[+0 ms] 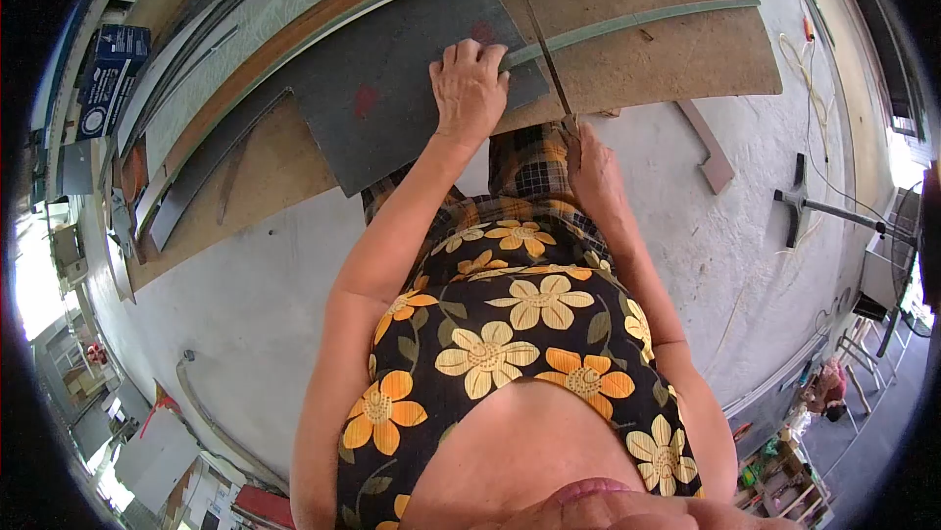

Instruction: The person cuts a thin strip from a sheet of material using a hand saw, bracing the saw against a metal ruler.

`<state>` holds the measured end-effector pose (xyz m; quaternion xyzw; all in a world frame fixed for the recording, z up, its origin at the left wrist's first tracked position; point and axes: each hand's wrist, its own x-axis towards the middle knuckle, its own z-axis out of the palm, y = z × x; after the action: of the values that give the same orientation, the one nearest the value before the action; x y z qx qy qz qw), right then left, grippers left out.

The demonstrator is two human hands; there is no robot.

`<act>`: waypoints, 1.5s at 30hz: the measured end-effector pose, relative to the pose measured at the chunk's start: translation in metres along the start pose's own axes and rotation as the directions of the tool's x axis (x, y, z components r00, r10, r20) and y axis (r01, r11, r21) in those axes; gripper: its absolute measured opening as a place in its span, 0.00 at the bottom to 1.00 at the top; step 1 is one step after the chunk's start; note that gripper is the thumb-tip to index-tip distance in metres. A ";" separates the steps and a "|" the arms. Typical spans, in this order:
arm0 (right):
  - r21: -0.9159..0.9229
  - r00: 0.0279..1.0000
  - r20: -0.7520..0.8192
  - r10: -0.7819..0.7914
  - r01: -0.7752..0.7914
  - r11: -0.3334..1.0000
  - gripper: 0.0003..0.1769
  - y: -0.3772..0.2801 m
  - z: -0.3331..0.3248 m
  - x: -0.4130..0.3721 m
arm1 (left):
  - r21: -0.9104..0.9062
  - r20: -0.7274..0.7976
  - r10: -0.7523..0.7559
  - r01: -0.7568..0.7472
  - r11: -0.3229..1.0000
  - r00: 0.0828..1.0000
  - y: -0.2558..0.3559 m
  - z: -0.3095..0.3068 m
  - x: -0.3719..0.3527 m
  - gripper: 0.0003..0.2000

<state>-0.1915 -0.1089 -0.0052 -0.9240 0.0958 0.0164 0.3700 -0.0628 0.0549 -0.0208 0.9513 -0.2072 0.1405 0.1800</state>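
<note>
My left hand point(470, 91) presses down on the near end of a narrow green strip point(647, 18), its fingers curled over it. Beneath that hand lies a dark grey board point(382, 79) with red marks. My right hand point(596, 169) is wrapped round the handle of a saw, whose thin blade point(552, 64) points away from me and crosses the strip just right of my left hand. The strip runs on to the right over a brown board point(686, 64).
Long boards and strips point(294, 30) lie stacked at the back left. An angled brown piece point(706, 146) and a black T-shaped stand point(799, 201) are on the right. A blue box point(114, 79) stands far left. Another person point(831, 388) is at the lower right, far off.
</note>
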 end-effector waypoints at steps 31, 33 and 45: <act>-0.146 0.998 0.063 0.001 0.008 0.989 0.10 0.008 -0.003 0.047 | -0.111 0.022 0.049 -0.046 0.993 0.999 0.018 0.018 0.018 0.12; -0.086 0.999 0.030 -0.028 0.031 0.996 0.10 0.011 0.009 0.072 | -0.116 0.010 0.058 -0.056 0.992 0.998 0.017 0.018 0.018 0.12; -0.095 0.996 0.064 0.067 -0.061 0.994 0.08 0.003 -0.004 0.038 | -0.094 -0.044 0.101 -0.105 0.990 0.994 0.019 0.014 0.020 0.10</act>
<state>-0.1547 -0.1198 -0.0085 -0.9356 0.1120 0.0639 0.3287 -0.0515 0.0264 -0.0212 0.9266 -0.2588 0.1582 0.2223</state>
